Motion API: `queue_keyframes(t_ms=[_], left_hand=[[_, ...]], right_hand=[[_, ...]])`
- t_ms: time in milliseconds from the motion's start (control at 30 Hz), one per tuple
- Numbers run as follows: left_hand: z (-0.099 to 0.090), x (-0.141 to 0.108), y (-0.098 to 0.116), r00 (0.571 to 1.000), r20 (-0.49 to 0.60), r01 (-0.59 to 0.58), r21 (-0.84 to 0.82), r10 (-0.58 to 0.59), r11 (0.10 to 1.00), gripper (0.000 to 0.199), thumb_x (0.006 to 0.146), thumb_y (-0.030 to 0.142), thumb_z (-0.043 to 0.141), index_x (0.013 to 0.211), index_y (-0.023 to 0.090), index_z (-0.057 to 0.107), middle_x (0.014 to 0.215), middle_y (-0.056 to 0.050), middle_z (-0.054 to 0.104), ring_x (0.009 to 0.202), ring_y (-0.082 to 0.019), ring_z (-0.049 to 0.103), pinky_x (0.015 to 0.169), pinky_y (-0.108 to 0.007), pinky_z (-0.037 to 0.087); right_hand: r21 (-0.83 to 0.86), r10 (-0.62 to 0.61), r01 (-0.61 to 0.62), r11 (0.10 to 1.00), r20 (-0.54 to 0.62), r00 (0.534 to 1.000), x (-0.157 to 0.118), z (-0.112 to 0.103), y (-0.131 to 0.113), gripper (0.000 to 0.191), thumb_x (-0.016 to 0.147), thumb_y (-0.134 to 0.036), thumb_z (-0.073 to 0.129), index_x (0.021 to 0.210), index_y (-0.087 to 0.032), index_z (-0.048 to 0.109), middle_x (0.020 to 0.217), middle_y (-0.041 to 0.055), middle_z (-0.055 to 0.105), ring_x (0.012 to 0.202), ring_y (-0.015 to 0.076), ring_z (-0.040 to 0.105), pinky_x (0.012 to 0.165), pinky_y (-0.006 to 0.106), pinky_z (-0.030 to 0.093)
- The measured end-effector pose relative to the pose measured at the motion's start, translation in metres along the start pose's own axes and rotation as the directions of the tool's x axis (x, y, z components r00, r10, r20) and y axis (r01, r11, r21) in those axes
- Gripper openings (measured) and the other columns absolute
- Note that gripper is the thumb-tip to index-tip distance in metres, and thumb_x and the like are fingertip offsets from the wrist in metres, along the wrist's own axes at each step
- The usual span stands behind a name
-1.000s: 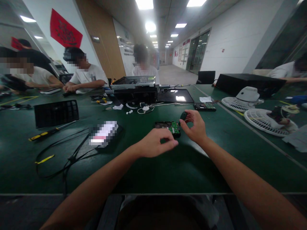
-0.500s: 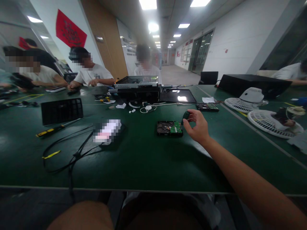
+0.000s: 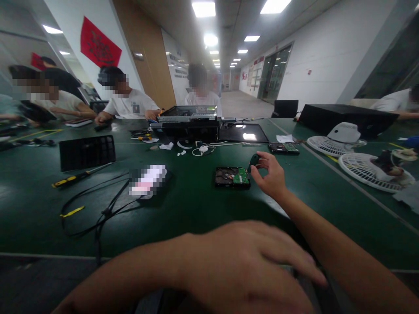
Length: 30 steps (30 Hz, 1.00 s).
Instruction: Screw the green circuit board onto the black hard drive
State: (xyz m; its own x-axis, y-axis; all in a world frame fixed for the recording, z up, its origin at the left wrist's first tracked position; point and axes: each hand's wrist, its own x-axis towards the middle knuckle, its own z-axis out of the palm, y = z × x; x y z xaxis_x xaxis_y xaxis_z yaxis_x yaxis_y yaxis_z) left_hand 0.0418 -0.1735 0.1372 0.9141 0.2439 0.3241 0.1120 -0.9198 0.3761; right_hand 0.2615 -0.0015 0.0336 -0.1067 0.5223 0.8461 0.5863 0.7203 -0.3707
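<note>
My right hand [image 3: 269,174] pinches a small dark green handled tool [image 3: 253,162], its thin tip at the right end of a hard drive [image 3: 231,177]. The drive lies flat on the green table [image 3: 193,213], its green circuit board up. My left hand [image 3: 252,266] is large and low in front of me, near the table's front edge, fingers spread and pointing right. Nothing shows in it.
A phone [image 3: 149,179], black cables [image 3: 106,213], a yellow-black screwdriver [image 3: 70,179] and a black panel [image 3: 87,152] lie left. Behind are an open computer case [image 3: 186,126] and a second drive [image 3: 284,148]. Fan parts [image 3: 369,170] lie right. Several people sit around.
My left hand has come into view at the bottom, reaching right. My right hand stays by the drive, with the green tool tilted slightly. The view has shifted a little.
</note>
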Motion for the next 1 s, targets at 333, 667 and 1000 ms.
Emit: queue_keyframes(t_ms=[333,667,1000], left_hand=[[0.035,-0.053,-0.186,0.725,-0.53,0.623,0.235,-0.439,0.746,0.042,0.096,0.037,0.071,0.135,0.021,0.062,0.147,-0.014,0.058,0.138,-0.033,0.054,0.116,-0.055,0.048],[0.047,-0.065,-0.193,0.665,-0.449,0.705,0.116,-0.596,0.699,0.06,0.094,0.047,0.071,0.147,0.023,0.054,0.153,-0.014,0.049,0.144,-0.036,0.046,0.122,-0.056,0.043],[0.045,-0.066,-0.196,0.623,-0.447,0.739,0.067,-0.642,0.671,0.056,0.094,0.042,0.071,0.144,0.02,0.056,0.15,-0.016,0.052,0.143,-0.036,0.049,0.121,-0.055,0.044]], right_hand=[[0.077,0.025,-0.028,0.997,0.043,0.999,0.004,-0.003,0.005,0.048,0.095,-0.033,0.071,0.14,-0.027,0.056,0.116,0.0093,0.073,0.091,0.0251,0.076,0.082,0.047,0.067],[0.054,0.044,-0.046,0.997,0.027,0.999,0.002,0.001,0.007,0.051,0.093,-0.034,0.073,0.14,-0.025,0.055,0.114,0.0102,0.073,0.087,0.0248,0.077,0.082,0.047,0.067],[0.046,0.065,-0.065,0.997,0.007,0.998,0.002,0.004,0.007,0.052,0.093,-0.037,0.074,0.14,-0.025,0.055,0.114,0.0098,0.074,0.088,0.0249,0.076,0.081,0.047,0.067]])
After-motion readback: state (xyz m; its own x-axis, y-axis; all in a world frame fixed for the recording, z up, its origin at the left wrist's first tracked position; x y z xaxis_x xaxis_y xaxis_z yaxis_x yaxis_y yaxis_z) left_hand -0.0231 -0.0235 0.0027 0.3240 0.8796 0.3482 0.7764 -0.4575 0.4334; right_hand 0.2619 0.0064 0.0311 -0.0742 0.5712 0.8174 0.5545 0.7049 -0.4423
